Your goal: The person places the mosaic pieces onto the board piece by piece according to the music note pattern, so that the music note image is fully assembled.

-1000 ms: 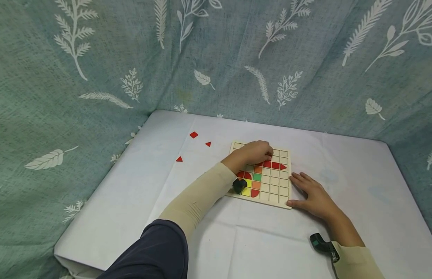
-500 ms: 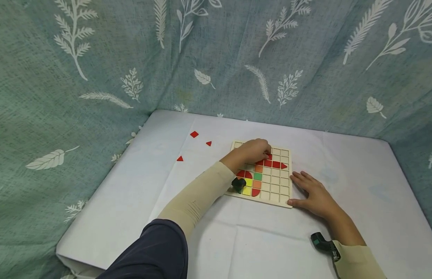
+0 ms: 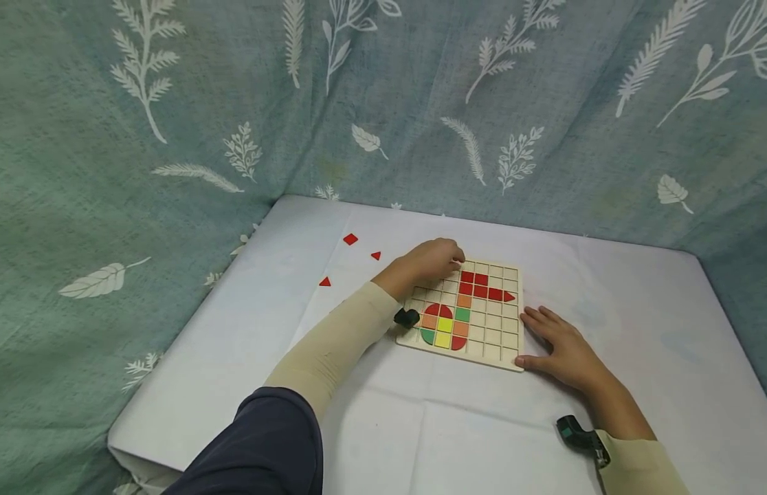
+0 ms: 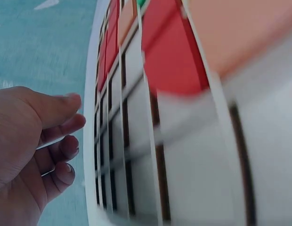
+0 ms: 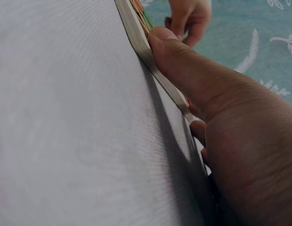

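Note:
A pale wooden grid board (image 3: 493, 337) lies on the white table. Toward its far side sit red squares (image 3: 473, 278), with a red row ending in a triangle (image 3: 509, 297) below them. My left hand (image 3: 434, 260) is over the board's far left part. The left wrist view shows that hand (image 4: 37, 136) with loosely bent fingers and nothing between them. At the board's right edge rests my right hand (image 3: 559, 349), thumb at the near corner. In the right wrist view its thumb (image 5: 183, 61) touches the board's edge, with the other fingers partly hidden behind.
Left of the board lie a red diamond (image 3: 350, 239) and two red triangles (image 3: 324, 282). Yellow (image 3: 443, 332), green, orange and red pieces fill cells in its near left part. A leaf-patterned green curtain (image 3: 408, 103) hangs behind the table.
My left hand has moved left and back from the red squares, uncovering them and more of the board. The right hand stays at the edge. The head view has shifted slightly.

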Tool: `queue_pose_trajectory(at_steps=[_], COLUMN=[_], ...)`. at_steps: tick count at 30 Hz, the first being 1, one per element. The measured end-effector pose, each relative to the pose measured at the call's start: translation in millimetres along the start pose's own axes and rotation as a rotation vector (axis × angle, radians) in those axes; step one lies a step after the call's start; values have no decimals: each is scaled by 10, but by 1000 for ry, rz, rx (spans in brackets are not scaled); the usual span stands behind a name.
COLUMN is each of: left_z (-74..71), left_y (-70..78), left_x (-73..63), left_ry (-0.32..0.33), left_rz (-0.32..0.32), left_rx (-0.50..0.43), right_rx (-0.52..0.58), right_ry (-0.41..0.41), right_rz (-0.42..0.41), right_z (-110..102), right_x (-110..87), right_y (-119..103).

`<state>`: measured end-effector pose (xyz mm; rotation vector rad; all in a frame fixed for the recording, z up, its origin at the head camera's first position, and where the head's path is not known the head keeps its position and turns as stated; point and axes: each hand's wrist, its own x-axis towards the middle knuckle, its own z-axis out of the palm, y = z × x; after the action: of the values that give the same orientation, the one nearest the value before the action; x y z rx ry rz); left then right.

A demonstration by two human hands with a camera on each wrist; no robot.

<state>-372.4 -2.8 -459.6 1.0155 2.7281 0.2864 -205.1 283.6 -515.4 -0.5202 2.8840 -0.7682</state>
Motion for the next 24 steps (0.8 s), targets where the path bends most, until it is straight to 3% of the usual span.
queue_pose_trajectory(at_steps=[8,17,24], left_z=[-18,-41,-81], left_y=[-259,-674,-992], left_x=[-257,-597,-906], left_ry=[26,64,83], left_rz=[-122,-250,-294], left_rx=[-70,-37,39], right_rx=[-3,6,9], right_ry=[-5,-1,-1], right_rz=[1,-5,-12], right_z=[0,12,-11], right_x=[2,-10,-9], right_y=[-36,-39,-37])
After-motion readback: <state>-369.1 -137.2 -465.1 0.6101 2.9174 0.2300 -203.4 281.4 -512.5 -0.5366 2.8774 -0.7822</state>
